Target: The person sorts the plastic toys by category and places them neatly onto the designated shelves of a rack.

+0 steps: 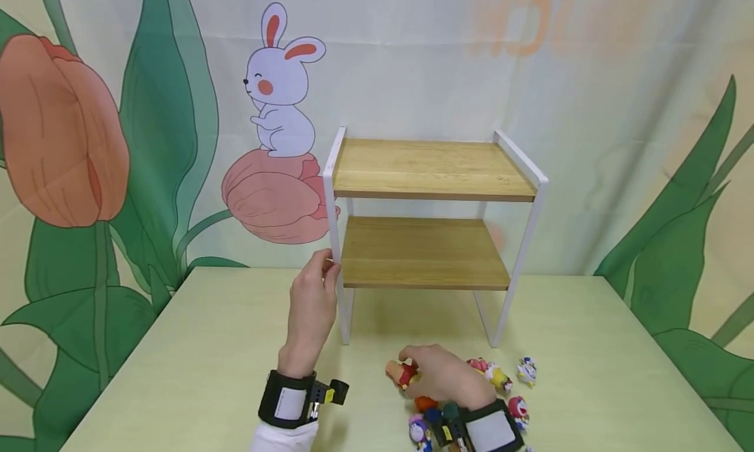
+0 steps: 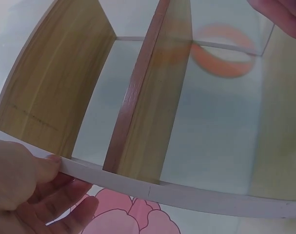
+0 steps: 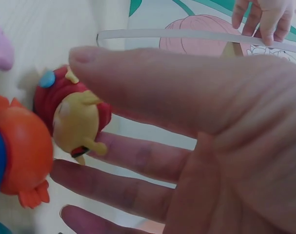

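Observation:
A small two-tier shelf (image 1: 427, 252) with wooden boards and a white frame stands upright on the table. My left hand (image 1: 311, 308) pinches its left upright (image 2: 123, 187), thumb on the near face and fingers behind. My right hand (image 1: 449, 375) is low over a group of toy figures at the table's front. Its thumb and fingers, held fairly straight, lie either side of a red-and-yellow toy figure (image 3: 75, 122), the thumb tip right at it. Beside that figure is an orange-and-blue toy figure (image 3: 28, 151), partly under the hand in the head view.
Around my right hand lie a purple toy figure (image 1: 419, 431), a pink-and-white one (image 1: 518, 411), a yellow one (image 1: 499, 377) and a white-and-blue one (image 1: 527, 371). A printed curtain (image 1: 400, 66) with a rabbit and tulips hangs behind the table (image 1: 206, 347).

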A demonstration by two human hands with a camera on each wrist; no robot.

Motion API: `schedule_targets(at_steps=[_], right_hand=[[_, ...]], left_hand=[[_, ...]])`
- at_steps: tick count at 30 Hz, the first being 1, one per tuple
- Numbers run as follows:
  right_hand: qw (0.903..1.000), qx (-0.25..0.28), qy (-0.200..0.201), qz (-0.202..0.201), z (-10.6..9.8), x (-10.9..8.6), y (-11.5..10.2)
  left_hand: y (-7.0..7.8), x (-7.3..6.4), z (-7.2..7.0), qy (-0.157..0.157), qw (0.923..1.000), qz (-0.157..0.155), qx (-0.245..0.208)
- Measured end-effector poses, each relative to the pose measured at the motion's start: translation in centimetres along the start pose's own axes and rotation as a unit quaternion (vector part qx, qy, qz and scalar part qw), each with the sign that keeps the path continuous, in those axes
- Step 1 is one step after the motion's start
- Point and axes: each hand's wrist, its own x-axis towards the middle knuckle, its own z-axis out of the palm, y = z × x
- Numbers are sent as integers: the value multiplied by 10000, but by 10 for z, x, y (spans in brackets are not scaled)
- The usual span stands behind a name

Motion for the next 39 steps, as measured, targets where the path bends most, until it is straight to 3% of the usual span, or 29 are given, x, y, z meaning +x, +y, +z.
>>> schedule_targets(at_steps=[19, 33, 39], right_hand=[[9999, -123, 117, 26, 4, 3, 6], [9949, 123, 758, -656, -13, -6, -4], [9898, 192, 1114, -864, -24, -15, -6]], left_hand=[[4, -1, 0, -5, 9999, 89, 121], [2, 0, -6, 100, 9998, 90, 170], [2, -1, -1, 28, 9999, 90, 99]])
